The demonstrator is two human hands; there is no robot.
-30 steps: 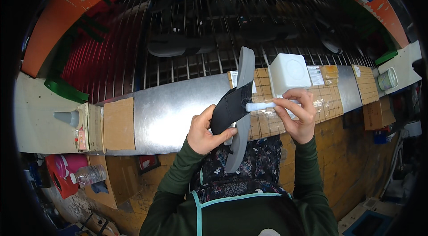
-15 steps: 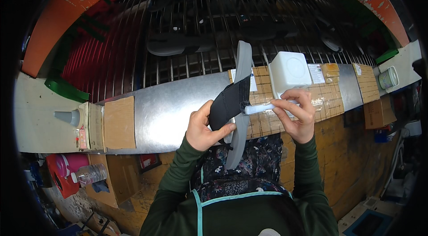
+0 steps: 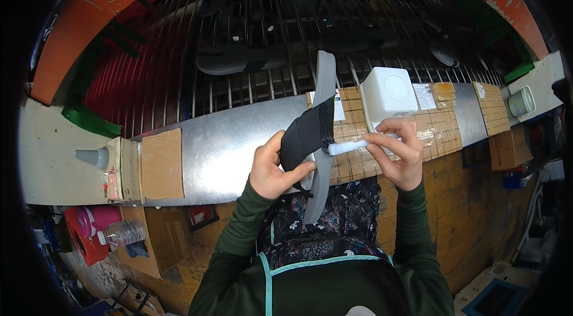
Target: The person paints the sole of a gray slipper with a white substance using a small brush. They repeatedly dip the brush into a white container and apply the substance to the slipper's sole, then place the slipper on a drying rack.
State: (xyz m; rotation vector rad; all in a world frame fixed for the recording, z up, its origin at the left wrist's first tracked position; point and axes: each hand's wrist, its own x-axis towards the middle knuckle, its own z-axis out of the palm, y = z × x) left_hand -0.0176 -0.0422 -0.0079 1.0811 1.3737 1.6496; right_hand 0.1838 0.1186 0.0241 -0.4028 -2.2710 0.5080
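My left hand (image 3: pixel 273 168) grips a sandal (image 3: pixel 322 86) with a grey sole and a wide black strap, held up on edge above the bench. Its thumb presses near the strap's lower side while the fingers wrap behind the strap. Between the thumb and fingers of my right hand (image 3: pixel 399 153) is a pale, slim brush-like stick (image 3: pixel 349 147). The tip of that stick touches the sandal where the strap meets the sole. Just beyond my right hand stands a white square plastic container (image 3: pixel 389 94) on the cardboard-covered bench.
A rack of metal rods (image 3: pixel 286 47) runs along the far side, with grey-soled sandals (image 3: pixel 236 60) lying on it. The metal bench (image 3: pixel 227 137) carries cardboard pieces (image 3: pixel 162 163). A clear bottle (image 3: pixel 123 232) lies at lower left; a white-green cup (image 3: pixel 521 102) stands far right.
Both hands hold nearly the same pose. The sandal's upper end has shifted and tilted very slightly; the stick's tip stays at the strap's edge.
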